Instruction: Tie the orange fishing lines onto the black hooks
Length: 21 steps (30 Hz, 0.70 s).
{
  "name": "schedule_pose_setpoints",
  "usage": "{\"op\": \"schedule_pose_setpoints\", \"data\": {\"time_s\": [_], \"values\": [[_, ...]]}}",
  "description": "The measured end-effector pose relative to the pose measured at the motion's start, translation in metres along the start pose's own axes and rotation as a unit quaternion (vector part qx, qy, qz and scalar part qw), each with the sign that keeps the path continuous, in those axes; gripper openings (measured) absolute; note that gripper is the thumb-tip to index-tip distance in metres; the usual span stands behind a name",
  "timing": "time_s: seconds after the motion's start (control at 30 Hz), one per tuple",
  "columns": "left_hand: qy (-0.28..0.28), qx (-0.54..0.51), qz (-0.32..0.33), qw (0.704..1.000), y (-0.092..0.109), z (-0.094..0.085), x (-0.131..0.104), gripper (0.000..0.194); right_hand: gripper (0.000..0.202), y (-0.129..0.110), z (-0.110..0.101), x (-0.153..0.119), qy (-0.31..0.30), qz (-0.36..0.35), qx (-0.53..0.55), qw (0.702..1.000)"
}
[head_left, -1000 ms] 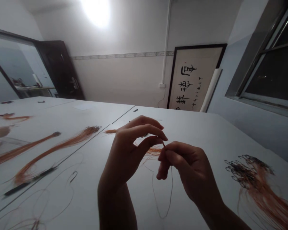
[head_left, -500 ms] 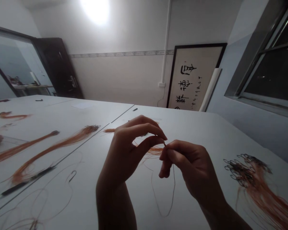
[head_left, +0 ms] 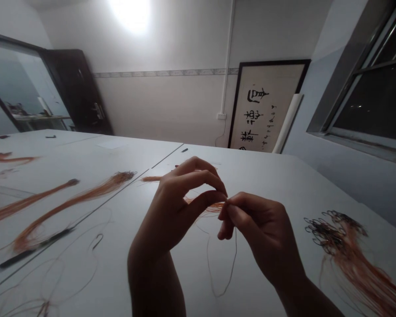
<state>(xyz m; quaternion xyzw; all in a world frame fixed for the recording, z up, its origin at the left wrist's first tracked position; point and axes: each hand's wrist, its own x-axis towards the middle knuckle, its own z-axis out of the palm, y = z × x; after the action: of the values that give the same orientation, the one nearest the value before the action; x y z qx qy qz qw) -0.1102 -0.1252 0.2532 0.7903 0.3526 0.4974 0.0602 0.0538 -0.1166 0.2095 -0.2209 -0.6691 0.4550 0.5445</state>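
Observation:
My left hand (head_left: 178, 207) and my right hand (head_left: 257, 229) meet above the white table (head_left: 284, 185), fingertips touching. Both pinch a thin dark line (head_left: 224, 268) that hangs in a loop below my right hand. What sits at the pinch point is too small to tell. Behind my fingers lies a small bundle of orange lines (head_left: 207, 207) on the table.
A pile of dark hooks with orange lines (head_left: 343, 246) lies at the right. Two long orange bundles (head_left: 69, 202) stretch across the left side, with a dark rod (head_left: 36, 248) and a single hook (head_left: 98, 241) nearby. A framed calligraphy panel (head_left: 267, 110) leans on the far wall.
My fingertips have closed together over the line. The hanging loop has shifted slightly. The view has drifted a little, and the blurred shape at the far left edge has nearly left the picture.

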Motion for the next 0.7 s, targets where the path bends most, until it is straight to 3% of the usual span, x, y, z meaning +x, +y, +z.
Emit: {"op": "schedule_pose_setpoints", "data": {"time_s": [0.7], "values": [[0.005, -0.019, 0.003, 1.0, -0.0016, 0.0018, -0.0008, 0.005, 0.021, -0.0057, -0.0018, -0.0012, -0.007, 0.025, 0.007, 1.0]]}}
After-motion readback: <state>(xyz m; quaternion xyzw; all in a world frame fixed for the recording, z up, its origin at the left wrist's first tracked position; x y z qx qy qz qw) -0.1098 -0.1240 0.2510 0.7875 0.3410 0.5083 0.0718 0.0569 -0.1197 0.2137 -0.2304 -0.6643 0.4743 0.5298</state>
